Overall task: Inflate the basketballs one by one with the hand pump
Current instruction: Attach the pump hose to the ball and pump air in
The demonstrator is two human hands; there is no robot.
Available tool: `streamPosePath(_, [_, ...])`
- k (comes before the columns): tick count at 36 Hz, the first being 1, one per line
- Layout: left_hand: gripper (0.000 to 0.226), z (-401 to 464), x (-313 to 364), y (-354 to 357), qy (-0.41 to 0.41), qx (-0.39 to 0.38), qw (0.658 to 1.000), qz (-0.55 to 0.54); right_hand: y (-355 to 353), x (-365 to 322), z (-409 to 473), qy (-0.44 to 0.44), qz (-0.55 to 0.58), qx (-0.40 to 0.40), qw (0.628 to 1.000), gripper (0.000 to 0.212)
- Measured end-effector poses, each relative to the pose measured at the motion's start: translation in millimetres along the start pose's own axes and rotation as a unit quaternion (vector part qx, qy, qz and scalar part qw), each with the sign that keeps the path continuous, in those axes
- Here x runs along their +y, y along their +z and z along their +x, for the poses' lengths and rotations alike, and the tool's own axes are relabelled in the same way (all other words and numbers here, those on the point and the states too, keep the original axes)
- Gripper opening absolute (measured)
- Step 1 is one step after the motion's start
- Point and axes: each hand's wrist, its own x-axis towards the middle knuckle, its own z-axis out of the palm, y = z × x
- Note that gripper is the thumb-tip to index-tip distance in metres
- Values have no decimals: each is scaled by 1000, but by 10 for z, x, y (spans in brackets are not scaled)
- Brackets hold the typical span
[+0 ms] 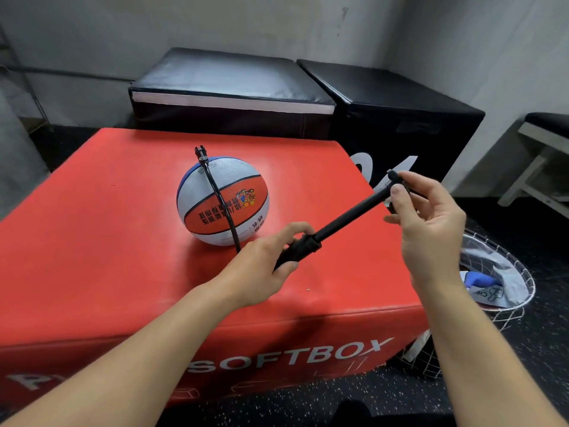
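Red soft-box worktop (107, 241) carries basketball (223, 201), just beyond left hand (261, 269) fingers clenched round pump (308, 243) barrel. Right hand (431, 223) fingers pinch drawn-out handle; push straight, barrel steady, hose (220, 198) unkinked.

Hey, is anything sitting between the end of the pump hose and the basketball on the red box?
Nothing visible does. The hose arcs up over the basketball with its nozzle tip in the air above the ball's far side. The left hand grips the pump barrel, the right hand its handle, both to the ball's right.
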Motion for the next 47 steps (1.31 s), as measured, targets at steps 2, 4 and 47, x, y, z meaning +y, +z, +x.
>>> streamPosePath(2, [67, -5, -22, -22, -2, 3, 1000, -7, 101, -16, -23, -21, -9, -2, 1000, 22])
streamPosePath(4, [67, -12, -44, -40, -1, 8, 1000, -13, 198, -14, -46, -41, -30, -14, 999, 18])
streamPosePath(47, [61, 5, -246, -346, 136, 297, 937, 121, -14, 337, 26, -67, -185, -307, 931, 50])
